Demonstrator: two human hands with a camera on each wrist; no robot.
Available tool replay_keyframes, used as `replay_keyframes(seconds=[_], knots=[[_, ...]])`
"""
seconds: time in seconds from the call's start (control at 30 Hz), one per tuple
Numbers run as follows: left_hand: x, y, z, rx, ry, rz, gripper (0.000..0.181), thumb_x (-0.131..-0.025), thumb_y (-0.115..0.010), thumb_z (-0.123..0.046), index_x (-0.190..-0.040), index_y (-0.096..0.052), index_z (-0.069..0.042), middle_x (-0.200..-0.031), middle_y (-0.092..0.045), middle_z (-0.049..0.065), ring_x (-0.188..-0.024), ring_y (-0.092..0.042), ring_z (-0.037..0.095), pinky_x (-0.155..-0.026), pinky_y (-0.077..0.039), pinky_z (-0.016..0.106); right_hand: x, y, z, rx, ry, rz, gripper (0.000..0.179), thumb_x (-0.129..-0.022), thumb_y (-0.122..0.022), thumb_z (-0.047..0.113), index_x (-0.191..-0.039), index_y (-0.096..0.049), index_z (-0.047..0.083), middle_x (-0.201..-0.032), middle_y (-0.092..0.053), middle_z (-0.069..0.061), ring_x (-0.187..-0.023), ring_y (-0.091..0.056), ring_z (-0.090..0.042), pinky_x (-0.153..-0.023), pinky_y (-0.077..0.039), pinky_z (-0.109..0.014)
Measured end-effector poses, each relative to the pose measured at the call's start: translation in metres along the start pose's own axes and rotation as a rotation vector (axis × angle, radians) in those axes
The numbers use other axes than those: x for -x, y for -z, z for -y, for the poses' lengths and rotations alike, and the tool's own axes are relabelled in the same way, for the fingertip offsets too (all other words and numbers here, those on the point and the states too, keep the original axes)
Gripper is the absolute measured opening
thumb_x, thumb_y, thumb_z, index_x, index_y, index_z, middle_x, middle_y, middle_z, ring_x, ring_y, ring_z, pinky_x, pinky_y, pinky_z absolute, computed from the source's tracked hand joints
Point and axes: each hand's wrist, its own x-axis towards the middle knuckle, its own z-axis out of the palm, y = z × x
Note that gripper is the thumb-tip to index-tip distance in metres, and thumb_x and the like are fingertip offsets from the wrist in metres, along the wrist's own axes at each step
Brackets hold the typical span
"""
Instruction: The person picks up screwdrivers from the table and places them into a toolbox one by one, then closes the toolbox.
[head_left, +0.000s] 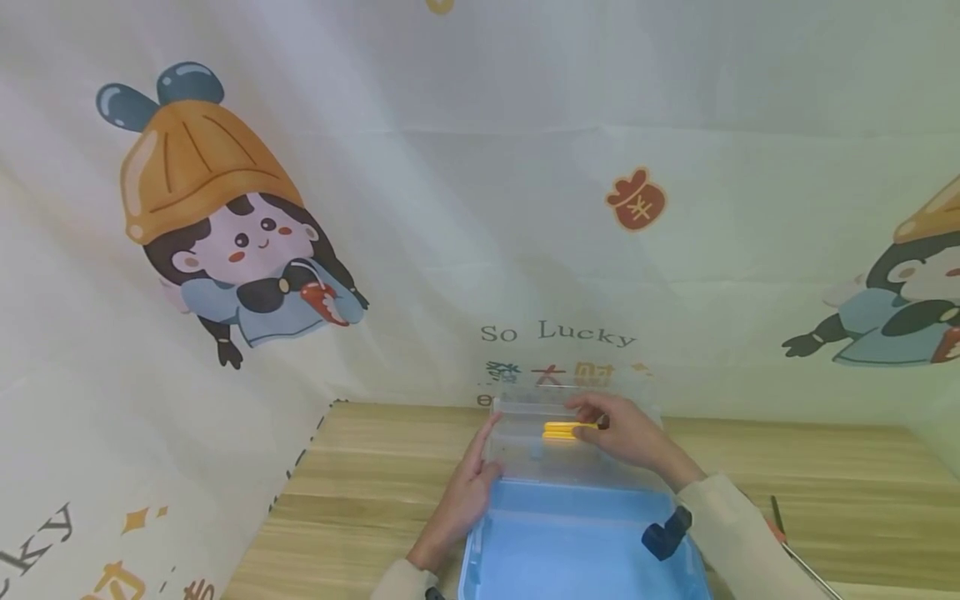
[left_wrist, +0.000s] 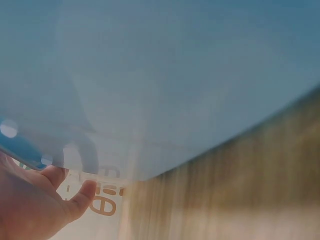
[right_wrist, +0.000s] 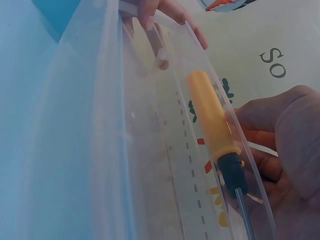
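A screwdriver (head_left: pixel 561 430) with a yellow handle lies at the raised clear lid (head_left: pixel 517 454) of a blue box (head_left: pixel 577 542). My right hand (head_left: pixel 633 433) pinches it near the dark collar. In the right wrist view the screwdriver (right_wrist: pixel 207 107) shows its handle, collar and metal shaft beside the lid's clear wall, with my right hand (right_wrist: pixel 305 140) around the collar; some fingers are seen through the plastic. My left hand (head_left: pixel 468 487) grips the left edge of the lid, thumb lower, fingers along the side. The left wrist view shows this hand (left_wrist: pixel 30 207) below a blurred bluish surface.
A thin tool with a metal shaft (head_left: pixel 808 567) and a reddish part lies on the wooden table (head_left: pixel 360 467), partly behind the right sleeve (head_left: pixel 750 542). A printed cloth (head_left: pixel 480 208) hangs behind the table. A dark strap device (head_left: pixel 666 533) is on the right wrist.
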Motion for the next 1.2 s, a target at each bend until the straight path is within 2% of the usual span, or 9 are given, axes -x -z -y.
replay_keyframes(seconds=[0.1, 0.23, 0.33, 0.43, 0.5, 0.57, 0.67, 0.77, 1.2], knots=[[0.0005, -0.0007, -0.0013, 0.015, -0.02, 0.01, 0.065, -0.102, -0.04, -0.008, -0.157, -0.021, -0.039, -0.162, -0.027, 0.006, -0.098, -0.062, 0.025, -0.094, -0.052, 0.044, 0.0004, -0.0005, -0.0012, 0.003, 0.008, 0.002, 0.034, -0.09, -0.07, 0.012, -0.123, -0.066, 0.009, -0.101, -0.068, 0.001, -0.092, -0.061, -0.014, -0.081, -0.053, -0.034], [0.0008, -0.0017, -0.0026, 0.051, -0.042, 0.032, 0.067, -0.102, -0.037, -0.004, -0.157, -0.02, -0.037, -0.166, -0.015, 0.004, -0.147, -0.028, 0.034, -0.118, -0.024, 0.055, 0.0008, -0.0004, -0.0012, 0.007, 0.013, 0.003, 0.033, -0.09, -0.07, 0.012, -0.122, -0.066, 0.009, -0.102, -0.068, 0.001, -0.091, -0.061, -0.014, -0.079, -0.053, -0.033], [0.0009, -0.0016, -0.0025, 0.052, -0.04, 0.03, 0.067, -0.102, -0.037, -0.004, -0.157, -0.02, -0.037, -0.166, -0.015, 0.004, -0.144, -0.033, 0.035, -0.117, -0.028, 0.056, 0.0009, -0.0003, -0.0005, 0.007, 0.011, 0.003, 0.032, -0.09, -0.07, 0.012, -0.122, -0.066, 0.009, -0.102, -0.069, 0.001, -0.091, -0.061, -0.014, -0.078, -0.053, -0.033], [0.0004, -0.0011, -0.0019, 0.037, -0.03, 0.017, 0.067, -0.102, -0.038, -0.005, -0.157, -0.019, -0.037, -0.166, -0.016, 0.005, -0.109, -0.059, 0.03, -0.1, -0.049, 0.049, 0.0009, -0.0003, -0.0005, 0.003, 0.012, 0.003, 0.032, -0.09, -0.069, 0.013, -0.121, -0.067, 0.01, -0.102, -0.069, 0.001, -0.092, -0.061, -0.014, -0.078, -0.053, -0.033], [0.0, -0.0009, -0.0016, 0.03, -0.021, 0.01, 0.067, -0.102, -0.039, -0.005, -0.157, -0.018, -0.037, -0.165, -0.017, 0.006, -0.079, -0.057, 0.021, -0.083, -0.054, 0.041, 0.0008, -0.0003, -0.0002, -0.003, 0.017, 0.003, 0.031, -0.09, -0.069, 0.013, -0.121, -0.067, 0.01, -0.103, -0.069, 0.0, -0.092, -0.061, -0.014, -0.079, -0.053, -0.033], [-0.0004, -0.0009, -0.0014, 0.034, -0.019, 0.009, 0.067, -0.102, -0.039, -0.006, -0.158, -0.018, -0.037, -0.165, -0.016, 0.006, -0.069, -0.049, 0.017, -0.076, -0.052, 0.037, 0.0008, -0.0004, -0.0002, -0.004, 0.024, 0.003, 0.031, -0.09, -0.069, 0.013, -0.121, -0.067, 0.009, -0.104, -0.069, 0.0, -0.093, -0.061, -0.014, -0.08, -0.053, -0.033], [-0.0003, -0.0011, -0.001, 0.037, -0.022, 0.007, 0.067, -0.102, -0.039, -0.006, -0.158, -0.018, -0.037, -0.165, -0.016, 0.005, -0.081, -0.056, 0.022, -0.086, -0.052, 0.039, 0.0008, -0.0006, 0.0002, -0.004, 0.032, 0.003, 0.031, -0.09, -0.069, 0.013, -0.121, -0.067, 0.009, -0.105, -0.07, -0.001, -0.094, -0.062, -0.015, -0.08, -0.053, -0.033], [0.0004, -0.0013, -0.001, 0.033, -0.026, 0.006, 0.067, -0.102, -0.039, -0.006, -0.157, -0.02, -0.038, -0.166, -0.015, 0.004, -0.111, -0.057, 0.028, -0.101, -0.047, 0.045, 0.0006, -0.0009, 0.0004, -0.003, 0.03, 0.001, 0.031, -0.09, -0.069, 0.012, -0.121, -0.067, 0.008, -0.106, -0.07, -0.001, -0.094, -0.062, -0.015, -0.081, -0.053, -0.034], [-0.0008, -0.0019, 0.0009, 0.018, -0.027, -0.001, 0.068, -0.101, -0.039, -0.006, -0.157, -0.02, -0.039, -0.166, -0.014, 0.001, -0.118, -0.053, 0.028, -0.11, -0.038, 0.051, 0.0012, -0.0019, -0.0041, -0.049, -0.006, -0.027, 0.032, -0.089, -0.069, 0.01, -0.12, -0.067, 0.01, -0.102, -0.069, 0.003, -0.097, -0.063, -0.015, -0.09, -0.054, -0.04]])
